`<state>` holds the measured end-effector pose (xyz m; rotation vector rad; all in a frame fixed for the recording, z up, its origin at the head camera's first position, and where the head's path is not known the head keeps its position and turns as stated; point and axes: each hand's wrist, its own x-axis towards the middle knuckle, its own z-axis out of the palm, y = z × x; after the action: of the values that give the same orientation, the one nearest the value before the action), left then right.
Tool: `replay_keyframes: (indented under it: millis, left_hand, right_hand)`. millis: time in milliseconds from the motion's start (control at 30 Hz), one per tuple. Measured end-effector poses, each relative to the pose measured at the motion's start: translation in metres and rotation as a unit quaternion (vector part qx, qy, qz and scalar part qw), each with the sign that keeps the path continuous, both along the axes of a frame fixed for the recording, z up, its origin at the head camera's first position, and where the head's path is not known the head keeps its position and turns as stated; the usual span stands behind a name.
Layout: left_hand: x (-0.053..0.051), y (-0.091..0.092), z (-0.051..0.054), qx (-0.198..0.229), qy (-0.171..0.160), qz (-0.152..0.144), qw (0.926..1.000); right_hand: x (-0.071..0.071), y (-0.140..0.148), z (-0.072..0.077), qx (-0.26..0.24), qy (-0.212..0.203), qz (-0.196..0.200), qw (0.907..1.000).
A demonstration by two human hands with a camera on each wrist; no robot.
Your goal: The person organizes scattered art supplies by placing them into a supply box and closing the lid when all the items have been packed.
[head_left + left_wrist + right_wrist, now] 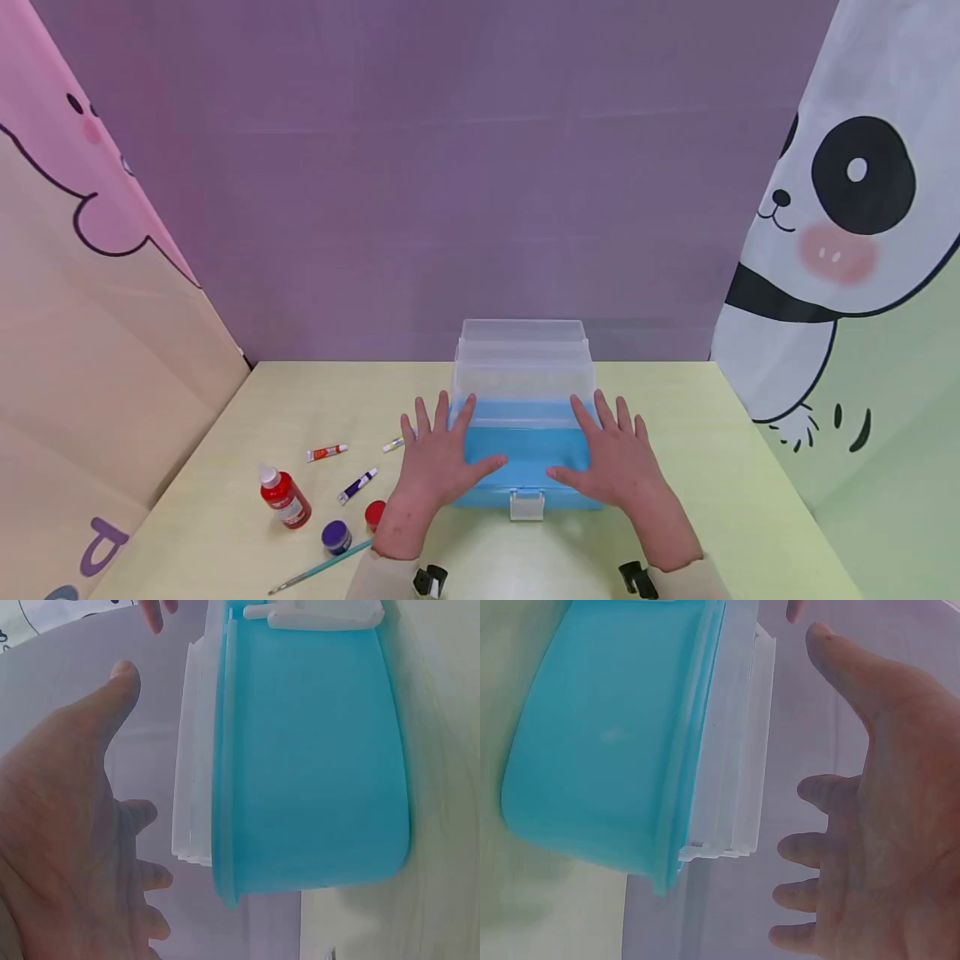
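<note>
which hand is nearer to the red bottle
Left: the left hand is to the right of the red bottle, by the blue box's left side; the right hand is farther right, by its right side.

a light-blue box (525,458) sits upright on the table (712,467). its translucent lid (525,358) shows toward the back, a white latch (527,507) in front.

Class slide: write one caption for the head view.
Left hand and right hand spread wide near a blue plastic box, with a red paint bottle and paintbrush to the left.

Playroom-like setting, panda wall (847,267), purple backdrop (480,183)
</note>
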<state>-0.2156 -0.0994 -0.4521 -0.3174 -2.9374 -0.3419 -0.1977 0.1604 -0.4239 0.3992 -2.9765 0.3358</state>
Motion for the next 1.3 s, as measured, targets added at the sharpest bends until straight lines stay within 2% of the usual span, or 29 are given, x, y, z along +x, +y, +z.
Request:
replay_keyframes:
  millis: [167, 333, 533, 633, 700, 800, 900, 1033, 1133, 1233, 1300]
  left_hand:
    - [0.003, -0.004, -0.007, 0.022, -0.011, 0.002, 0.9997]
    - [0.005, -0.01, -0.015, 0.065, -0.027, 0.005, 0.9975]
    - [0.005, -0.017, -0.025, 0.129, -0.044, 0.027, 0.9903]
    - [0.005, -0.02, -0.029, 0.175, -0.048, 0.032, 0.9829]
    - [0.006, -0.022, -0.031, 0.209, -0.061, 0.037, 0.9754]
    - [0.005, -0.025, -0.033, 0.266, -0.092, 0.044, 0.9586]
    - [0.001, -0.028, -0.035, 0.319, -0.119, 0.039, 0.9394]
    - [-0.006, -0.032, -0.036, 0.371, -0.142, 0.019, 0.9172]
    - [-0.006, -0.036, -0.038, 0.403, -0.167, 0.017, 0.8998]
    - [-0.005, -0.042, -0.04, 0.434, -0.186, 0.016, 0.8816]
    - [-0.003, -0.044, -0.04, 0.449, -0.189, 0.014, 0.8734]
  right_hand:
    - [0.002, 0.004, -0.004, -0.011, -0.005, -0.005, 0.9999]
    - [0.003, 0.011, -0.007, -0.022, -0.015, -0.02, 0.9995]
    - [0.003, 0.019, -0.014, -0.04, -0.03, -0.045, 0.9977]
    - [0.001, 0.023, -0.017, -0.064, -0.034, -0.052, 0.996]
    - [0.0, 0.025, -0.02, -0.092, -0.043, -0.058, 0.9931]
    - [-0.003, 0.03, -0.024, -0.154, -0.068, -0.066, 0.9835]
    - [-0.008, 0.035, -0.027, -0.221, -0.086, -0.071, 0.9689]
    - [-0.012, 0.041, -0.029, -0.301, -0.097, -0.089, 0.9444]
    - [-0.013, 0.043, -0.031, -0.333, -0.115, -0.102, 0.9302]
    - [-0.014, 0.043, -0.033, -0.34, -0.131, -0.105, 0.9251]
    - [-0.014, 0.042, -0.034, -0.344, -0.135, -0.105, 0.9233]
